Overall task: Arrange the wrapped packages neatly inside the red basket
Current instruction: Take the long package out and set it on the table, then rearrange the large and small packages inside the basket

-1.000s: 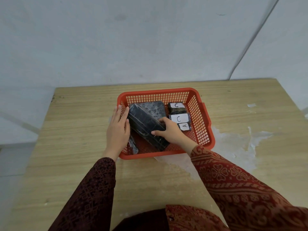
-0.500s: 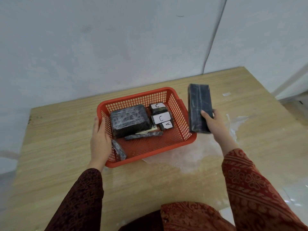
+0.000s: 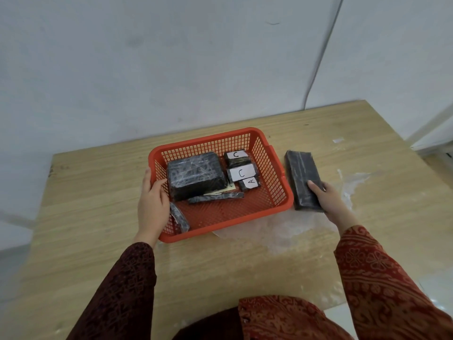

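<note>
Moved: long package (image 3: 302, 179) now lowered onto table beside red basket (image 3: 282, 202) | right hand (image 3: 326, 200) grips its near end | left hand (image 3: 152, 204) holds basket rim | risk — refitting could jostle stacked packages (image 3: 196, 175).

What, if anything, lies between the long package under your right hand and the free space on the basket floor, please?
The red basket has its right wall between the long black package and the bare floor, so the package must go over it. Inside, a thin wrapped strip edges that free area. The right hand is on the package already.
</note>
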